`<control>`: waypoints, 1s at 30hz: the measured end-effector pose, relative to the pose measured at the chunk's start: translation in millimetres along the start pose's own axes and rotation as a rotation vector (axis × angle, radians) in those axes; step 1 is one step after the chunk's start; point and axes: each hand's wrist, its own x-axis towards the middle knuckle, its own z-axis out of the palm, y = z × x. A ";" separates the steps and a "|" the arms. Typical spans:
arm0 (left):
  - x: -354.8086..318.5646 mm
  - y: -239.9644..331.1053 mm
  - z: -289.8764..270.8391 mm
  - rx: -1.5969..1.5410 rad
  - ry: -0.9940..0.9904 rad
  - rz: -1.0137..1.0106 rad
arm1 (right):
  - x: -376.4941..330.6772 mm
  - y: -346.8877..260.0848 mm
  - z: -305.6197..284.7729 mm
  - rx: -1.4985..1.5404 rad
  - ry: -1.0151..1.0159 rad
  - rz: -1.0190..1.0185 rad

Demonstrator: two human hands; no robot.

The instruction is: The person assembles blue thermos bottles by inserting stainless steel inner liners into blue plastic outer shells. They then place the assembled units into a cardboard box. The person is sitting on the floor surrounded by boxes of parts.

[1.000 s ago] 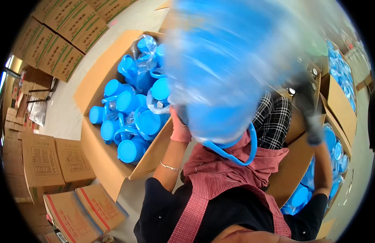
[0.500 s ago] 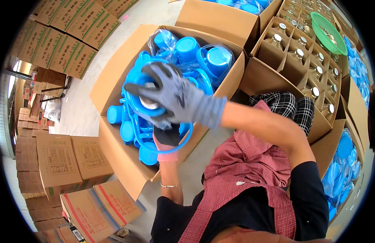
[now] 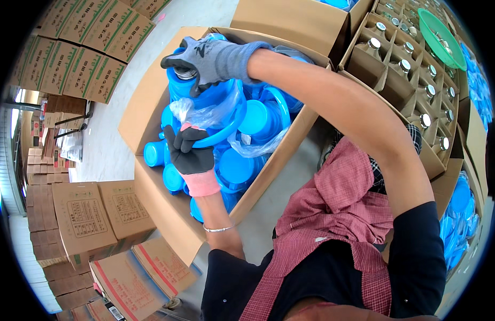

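Note:
My right hand [image 3: 210, 61], in a grey-blue glove with dark fingertips, is closed around the top of a blue plastic container [image 3: 180, 88] at the far left of an open carton. A silver screw cap [image 3: 184, 73] shows between its thumb and fingers. My left hand [image 3: 191, 152], in a black and pink glove, lies nearer to me with its fingers curled on a blue plastic handle [image 3: 218, 138]. A crumpled clear plastic bag [image 3: 210, 111] hangs between the hands. Several blue lidded cups [image 3: 254, 117] fill the carton [image 3: 175, 219] around and under them.
At the right, a divided carton [image 3: 389, 80] holds several glass bottles with silver caps. A green plastic basket [image 3: 440, 40] rests on its far side. More cartons with bagged blue plastic items [image 3: 458, 224] stand at the right. Stacked sealed cartons [image 3: 79, 219] line the left.
My right hand has moved away from me with the silver-capped container. The left hand has come out from beneath it onto the handle, and the clear bag now shows between them.

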 end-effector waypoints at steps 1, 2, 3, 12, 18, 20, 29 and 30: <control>-4.7 2.2 4.4 0.017 0.050 0.003 | 1.5 -7.3 4.6 0.000 -0.009 -0.010; -0.9 -13.5 17.2 0.048 0.106 0.107 | -0.5 -3.0 5.3 -0.074 -0.014 -0.070; 2.8 -15.9 14.2 0.050 0.105 0.096 | -2.4 0.1 5.1 -0.149 -0.021 -0.128; 6.3 54.0 -86.4 0.296 0.559 0.321 | -63.1 59.0 85.3 -0.016 0.358 -0.061; 17.8 37.2 -79.1 0.828 0.624 -0.016 | -164.0 50.1 162.3 -0.085 0.117 0.046; 35.4 58.8 -63.9 1.937 0.373 -0.057 | -163.9 49.2 177.2 -0.081 0.165 -0.071; 193.6 199.8 -104.5 2.577 0.870 0.344 | -156.6 35.4 192.4 -0.071 0.164 -0.155; 201.3 195.5 -117.2 2.691 0.912 0.292 | -156.4 36.7 188.9 -0.080 0.167 -0.146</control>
